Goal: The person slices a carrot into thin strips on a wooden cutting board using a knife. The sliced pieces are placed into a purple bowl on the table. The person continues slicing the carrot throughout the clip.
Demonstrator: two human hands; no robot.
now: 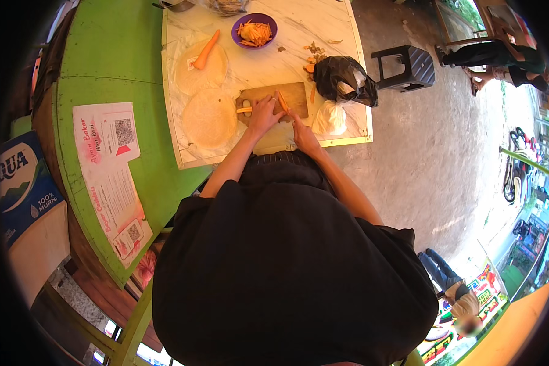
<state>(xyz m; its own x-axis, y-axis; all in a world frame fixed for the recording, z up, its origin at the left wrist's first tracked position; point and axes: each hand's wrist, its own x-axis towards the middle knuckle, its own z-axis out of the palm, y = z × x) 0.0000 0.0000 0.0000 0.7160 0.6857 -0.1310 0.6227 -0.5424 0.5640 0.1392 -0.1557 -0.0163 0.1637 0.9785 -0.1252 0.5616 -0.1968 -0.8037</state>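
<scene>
On the wooden cutting board (297,94), my left hand (264,114) is closed, its fingertips pressed on a piece of carrot (282,101). A pale orange stick-like thing (244,110) pokes out left of that hand; I cannot tell what it is. My right hand (305,136) is closed at the near end of the carrot piece, and what its fingers grip is too small to make out. Left of the board lie two round tan sheets (210,122), and a whole carrot (208,50) rests on the farther one. A purple bowl (274,27) beyond the board holds orange shreds.
Right of the board, a black plastic bag (338,73) and a whitish bag (330,118) lie near the marble-patterned table's (299,61) edge. Scraps (314,50) are scattered behind them. A green table (110,55) adjoins on the left; a dark stool (416,67) stands right.
</scene>
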